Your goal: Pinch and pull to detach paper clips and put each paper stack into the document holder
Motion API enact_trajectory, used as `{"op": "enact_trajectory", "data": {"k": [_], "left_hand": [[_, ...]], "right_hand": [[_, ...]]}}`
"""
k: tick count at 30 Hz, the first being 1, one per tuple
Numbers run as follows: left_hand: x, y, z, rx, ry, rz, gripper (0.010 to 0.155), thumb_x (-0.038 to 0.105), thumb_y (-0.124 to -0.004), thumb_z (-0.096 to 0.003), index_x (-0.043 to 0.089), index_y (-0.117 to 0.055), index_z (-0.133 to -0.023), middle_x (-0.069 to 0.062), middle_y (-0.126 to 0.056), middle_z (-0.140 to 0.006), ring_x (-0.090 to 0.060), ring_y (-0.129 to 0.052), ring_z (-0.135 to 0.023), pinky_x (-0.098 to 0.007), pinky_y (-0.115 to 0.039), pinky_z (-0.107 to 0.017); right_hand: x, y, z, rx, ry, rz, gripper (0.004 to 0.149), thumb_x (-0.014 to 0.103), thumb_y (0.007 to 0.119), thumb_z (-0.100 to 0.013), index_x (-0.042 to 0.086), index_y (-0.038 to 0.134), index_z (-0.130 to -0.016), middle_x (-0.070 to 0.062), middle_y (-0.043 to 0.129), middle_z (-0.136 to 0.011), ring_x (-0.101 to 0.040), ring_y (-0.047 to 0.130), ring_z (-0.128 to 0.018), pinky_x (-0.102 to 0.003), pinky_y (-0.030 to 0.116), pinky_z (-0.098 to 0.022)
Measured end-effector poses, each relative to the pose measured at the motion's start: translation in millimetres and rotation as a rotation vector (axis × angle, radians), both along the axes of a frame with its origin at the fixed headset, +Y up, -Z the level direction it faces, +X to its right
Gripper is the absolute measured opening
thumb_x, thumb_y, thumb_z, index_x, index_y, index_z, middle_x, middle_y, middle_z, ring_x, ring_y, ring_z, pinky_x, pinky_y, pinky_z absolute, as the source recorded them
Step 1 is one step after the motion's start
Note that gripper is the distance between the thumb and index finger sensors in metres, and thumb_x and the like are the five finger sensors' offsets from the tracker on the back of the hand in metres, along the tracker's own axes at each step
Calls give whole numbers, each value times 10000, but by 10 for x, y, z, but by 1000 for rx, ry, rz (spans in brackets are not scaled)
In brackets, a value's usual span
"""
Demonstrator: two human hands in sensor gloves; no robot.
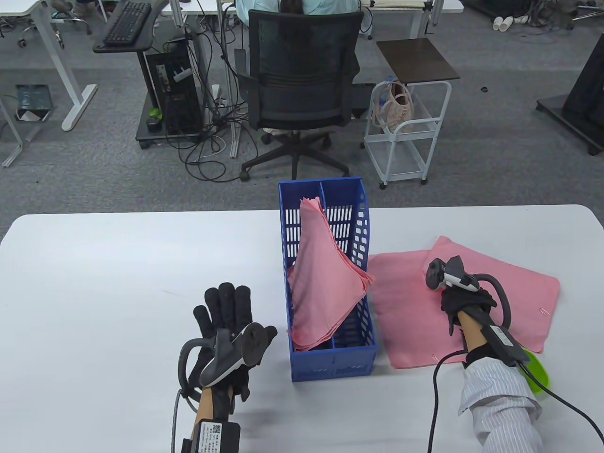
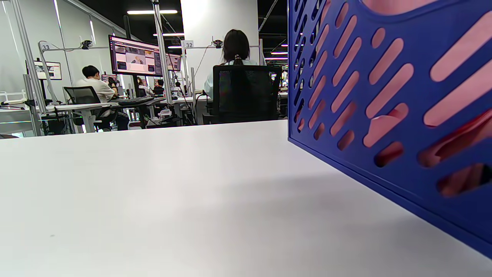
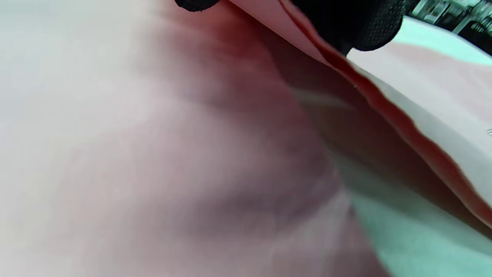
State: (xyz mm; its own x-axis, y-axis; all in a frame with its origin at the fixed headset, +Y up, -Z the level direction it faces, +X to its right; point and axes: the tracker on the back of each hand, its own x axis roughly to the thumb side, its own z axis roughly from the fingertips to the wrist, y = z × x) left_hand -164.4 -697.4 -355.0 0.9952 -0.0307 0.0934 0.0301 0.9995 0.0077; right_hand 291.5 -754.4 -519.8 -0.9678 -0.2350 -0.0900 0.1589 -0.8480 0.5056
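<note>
White signs (image 2: 45, 47) read 33, 32.

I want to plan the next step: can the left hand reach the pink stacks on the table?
Probably not directly: the blue document holder stands between the left hand and the pink stacks.

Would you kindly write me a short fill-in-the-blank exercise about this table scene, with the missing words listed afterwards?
1. The document holder on the table is ____ in colour.
2. The paper stack already inside the holder is ____.
3. The left hand lies on the table with its fingers ____.
4. The right hand is lifting the edge of a pink stack to the ____ of the holder.

Missing words: blue; pink; straight; right
</note>
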Motion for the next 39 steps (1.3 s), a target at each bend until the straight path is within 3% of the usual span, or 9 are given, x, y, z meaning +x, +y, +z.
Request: {"op": "enact_trajectory", "data": {"k": [6,15,21,25,28,32,39], "left_hand": [[7,27,14,13,-6,5,922,619,-315,-516,41,54,-1132,-272,37,-1166,-570,-26,-1069,-713,-150,-744],[-61,264,122,94,-8,103,924,629,-299,-509,45,20,-1150,-281,-39,-1199,-583,-109,-1100,-741,-214,-747],[-92,439,210,167,-44,222,925,639,-299,-515,63,31,-1160,-280,-84,-1224,-577,-198,-1135,-744,-277,-770],[-55,598,292,255,-103,353,930,647,-335,-526,68,-25,-1185,-272,-160,-1242,-552,-332,-1153,-717,-368,-793],[-10,728,368,269,-185,512,930,653,-382,-542,61,-109,-1204,-260,-295,-1248,-509,-531,-1130,-680,-498,-790],[58,842,420,167,-340,819,896,632,-452,-583,38,-227,-1216,-236,-484,-1217,-426,-750,-1043,-586,-656,-758],[257,815,411,-179,-660,1290,944,670,-452,-573,3,-252,-1211,-272,-525,-1192,-452,-792,-988,-592,-671,-722]], "right_hand": [[-14,518,157,265,71,-28,559,252,439,-665,146,219,-1169,-309,382,-1190,-477,642,-1029,-539,595,-758],[-85,1302,588,739,212,-167,527,237,525,-618,166,422,-1130,-257,591,-1121,-380,843,-898,-462,732,-660],[-117,1871,1044,1066,308,-371,488,244,536,-610,190,494,-1093,-197,687,-1062,-342,878,-861,-438,753,-641],[-232,2163,1383,1209,434,-451,471,249,535,-610,206,506,-1078,-173,700,-1049,-324,882,-857,-428,755,-645],[-370,2353,1662,1294,554,-499,461,251,534,-610,217,511,-1070,-159,702,-1047,-313,885,-854,-420,757,-645],[-584,2551,2033,1381,729,-539,456,257,530,-610,230,508,-1065,-144,701,-1048,-294,885,-858,-405,760,-651],[-909,2694,2544,1451,1032,-577,452,269,524,-605,259,495,-1056,-111,692,-1053,-265,883,-866,-384,761,-661]]}}
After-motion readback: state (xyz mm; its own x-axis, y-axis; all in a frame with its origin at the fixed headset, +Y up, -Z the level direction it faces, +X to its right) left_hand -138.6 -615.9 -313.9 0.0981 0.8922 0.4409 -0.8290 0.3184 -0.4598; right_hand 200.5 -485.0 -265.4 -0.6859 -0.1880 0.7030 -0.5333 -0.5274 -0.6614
